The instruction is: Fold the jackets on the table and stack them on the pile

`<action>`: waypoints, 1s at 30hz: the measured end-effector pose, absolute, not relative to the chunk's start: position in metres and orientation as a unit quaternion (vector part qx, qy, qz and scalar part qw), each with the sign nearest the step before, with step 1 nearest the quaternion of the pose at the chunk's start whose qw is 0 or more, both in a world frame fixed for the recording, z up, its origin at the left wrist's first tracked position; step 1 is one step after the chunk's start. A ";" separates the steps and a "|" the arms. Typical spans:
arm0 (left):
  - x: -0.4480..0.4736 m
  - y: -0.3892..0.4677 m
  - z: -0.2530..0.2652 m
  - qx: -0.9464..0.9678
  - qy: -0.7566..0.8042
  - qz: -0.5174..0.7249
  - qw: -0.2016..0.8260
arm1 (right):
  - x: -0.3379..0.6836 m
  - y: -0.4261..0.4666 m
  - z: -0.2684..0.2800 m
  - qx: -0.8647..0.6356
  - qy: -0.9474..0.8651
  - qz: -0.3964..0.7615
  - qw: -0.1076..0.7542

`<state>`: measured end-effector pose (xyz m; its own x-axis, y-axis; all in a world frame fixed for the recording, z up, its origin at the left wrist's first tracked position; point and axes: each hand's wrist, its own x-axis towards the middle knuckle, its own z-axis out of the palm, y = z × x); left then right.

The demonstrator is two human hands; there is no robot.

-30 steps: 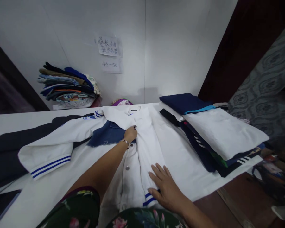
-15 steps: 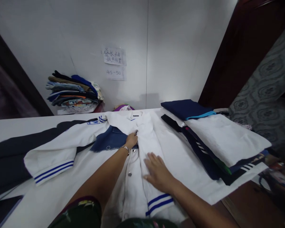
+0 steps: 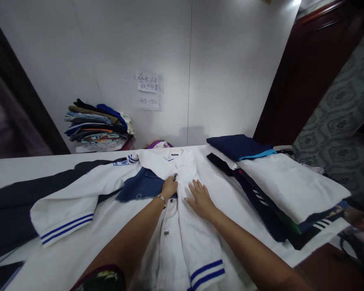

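The left hand (image 3: 170,188) is curled up tight, with the fingers pinching the front edge of a white jacket (image 3: 182,214), a bit below its collar (image 3: 154,161). A shiny bracelet (image 3: 161,199) is on that wrist. The right hand (image 3: 201,199) is flat, palm down, with its fingers spread wide. It is near the left hand, on the upper part of a jacket sleeve (image 3: 197,238). I cannot tell how hard it presses.

The jacket lies under both hands, front side up, with its collar at the far end. The sleeve under the right hand runs down along the front, and its blue-striped cuff is close to the person. The other sleeve (image 3: 69,198) sticks out to the left and bends back toward the person. A blue patch (image 3: 141,186) is just left of the left hand, and round buttons (image 3: 166,233) are below that hand.

The jacket is on a white table (image 3: 57,262). Dark clothes (image 3: 15,198) lie to the left, partly under the left sleeve. A stack of folded clothes (image 3: 294,186) is on the right, apart from the right hand. Another pile of clothes (image 3: 98,125) is at the back left, by the wall (image 3: 230,72). Two papers with writing (image 3: 151,91) are stuck up there.
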<state>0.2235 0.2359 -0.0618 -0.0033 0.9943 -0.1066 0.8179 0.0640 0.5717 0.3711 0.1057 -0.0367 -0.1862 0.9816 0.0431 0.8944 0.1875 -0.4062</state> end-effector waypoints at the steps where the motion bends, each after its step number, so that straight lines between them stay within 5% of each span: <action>1: 0.223 0.236 -0.060 0.662 0.687 0.168 0.246 | 0.369 0.113 -0.043 -0.625 -0.755 0.144 0.138; 13: 0.249 0.288 0.001 0.761 0.623 0.163 0.078 | 0.361 0.120 -0.086 -0.595 -0.786 0.091 0.140; 30: 0.280 0.397 -0.036 0.751 0.647 0.103 0.084 | 0.362 0.123 -0.089 -0.588 -0.779 0.120 0.181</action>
<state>0.2796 0.3974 -0.0365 0.1424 0.9887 0.0461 0.9542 -0.1495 0.2590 0.3619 0.1232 -0.0890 -0.2438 0.9594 0.1415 0.8723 0.2807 -0.4003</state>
